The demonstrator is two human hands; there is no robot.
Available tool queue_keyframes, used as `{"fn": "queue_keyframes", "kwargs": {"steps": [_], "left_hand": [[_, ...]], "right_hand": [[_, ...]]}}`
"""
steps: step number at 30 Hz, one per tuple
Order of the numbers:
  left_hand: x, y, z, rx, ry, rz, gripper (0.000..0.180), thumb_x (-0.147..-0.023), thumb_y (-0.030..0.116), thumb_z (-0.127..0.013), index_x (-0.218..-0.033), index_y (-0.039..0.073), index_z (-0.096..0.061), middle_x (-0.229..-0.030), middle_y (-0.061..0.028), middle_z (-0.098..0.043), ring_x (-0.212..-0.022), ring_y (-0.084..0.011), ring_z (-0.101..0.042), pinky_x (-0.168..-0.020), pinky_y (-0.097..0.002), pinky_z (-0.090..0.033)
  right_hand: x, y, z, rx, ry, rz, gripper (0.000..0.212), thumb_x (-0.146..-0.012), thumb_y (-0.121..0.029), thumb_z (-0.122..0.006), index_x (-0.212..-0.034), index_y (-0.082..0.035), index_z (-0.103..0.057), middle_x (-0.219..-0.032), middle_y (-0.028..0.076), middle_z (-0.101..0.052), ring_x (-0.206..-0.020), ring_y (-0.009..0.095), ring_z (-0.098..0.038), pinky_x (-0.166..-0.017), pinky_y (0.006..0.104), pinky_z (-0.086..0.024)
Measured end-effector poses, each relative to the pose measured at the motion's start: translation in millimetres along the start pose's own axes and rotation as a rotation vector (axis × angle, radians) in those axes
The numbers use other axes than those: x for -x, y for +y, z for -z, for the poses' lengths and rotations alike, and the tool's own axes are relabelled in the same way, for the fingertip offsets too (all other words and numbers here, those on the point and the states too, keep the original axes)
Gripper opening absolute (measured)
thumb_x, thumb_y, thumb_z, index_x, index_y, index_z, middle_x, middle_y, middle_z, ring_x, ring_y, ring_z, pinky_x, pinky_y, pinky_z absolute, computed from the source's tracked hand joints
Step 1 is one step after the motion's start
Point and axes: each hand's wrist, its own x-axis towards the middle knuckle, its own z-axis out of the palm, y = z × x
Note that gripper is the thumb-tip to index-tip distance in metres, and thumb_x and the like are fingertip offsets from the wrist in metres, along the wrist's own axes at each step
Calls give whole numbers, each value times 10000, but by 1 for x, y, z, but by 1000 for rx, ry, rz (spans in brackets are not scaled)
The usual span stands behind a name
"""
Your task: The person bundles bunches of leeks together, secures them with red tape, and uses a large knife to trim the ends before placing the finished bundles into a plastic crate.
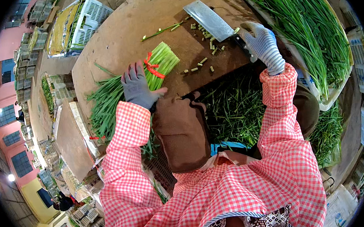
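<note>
A bundle of long leafy green stalks (163, 60) lies on the brown board, bound near its trimmed end with red ties. My left hand (140, 87), in a grey glove, spans the bundle from above, fingers across its far side and thumb along the near side. A cleaver (211, 20) with a broad steel blade and black handle lies on the board among short cut stem ends (212, 39). Beside its handle is my right hand (265, 44), in a striped light glove. Its fingers are partly bent but not wrapped round the handle, which shows along its length.
Loose long greens (302, 25) fill a pale-rimmed container at the right. Below the near edge of the board (117, 38) sits a dark heap of leaf scraps (232, 114). White plastic crates (87, 25) stand at the far left. A loose stalk (159, 32) lies left of the cleaver.
</note>
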Motion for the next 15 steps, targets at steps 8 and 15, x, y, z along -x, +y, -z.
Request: {"fn": "queue_keyframes", "kwargs": {"steps": [8,15], "left_hand": [[-10,-33,64,370,-158,25,879,-615,328,-787,-1319,-9,-381,-1227,-225,-504,-1168,-336,-476,-992,-393,-366],[64,-48,184,843,133,21,708,-674,157,-768,-1287,7,-449,-1122,-79,-600,-976,-147,-558,-895,-302,-427]], "right_hand": [[15,-7,17,-248,149,184,276,-856,-252,-578,-1015,-38,-648,-813,129,-650,-663,183,-642,-611,296,-497],[38,-117,57,-941,-90,214,209,-858,-123,-577,-966,43,-647,-792,64,-650,-634,114,-591,-598,252,-477]]}}
